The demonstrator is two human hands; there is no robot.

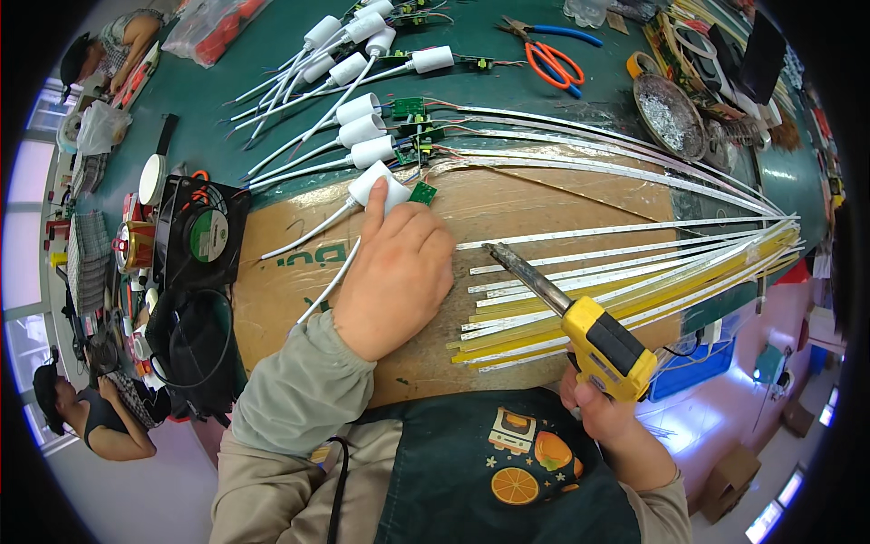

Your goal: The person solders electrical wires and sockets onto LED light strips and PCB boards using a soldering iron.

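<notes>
My left hand (394, 272) is closed over a white cylindrical cap (370, 184), its index finger stretched along the top. A small green circuit board (422, 192) juts out beside the cap, and a white cable (308, 234) trails from its lower end. What the other fingers press on is hidden under the hand. My right hand (603, 408) grips a yellow-and-black soldering iron (609, 349) from below. The dark tip points up and left, close to the end of a white LED strip (535, 236); whether they touch I cannot tell.
Wired caps (367, 127) with boards lie beyond my left hand. LED strips (580, 299), some yellow-backed, fan across the cardboard (290, 222). Pliers (553, 54) and a metal dish (671, 113) are at the far right. A black fan (201, 231) stands left. Two people sit farther left.
</notes>
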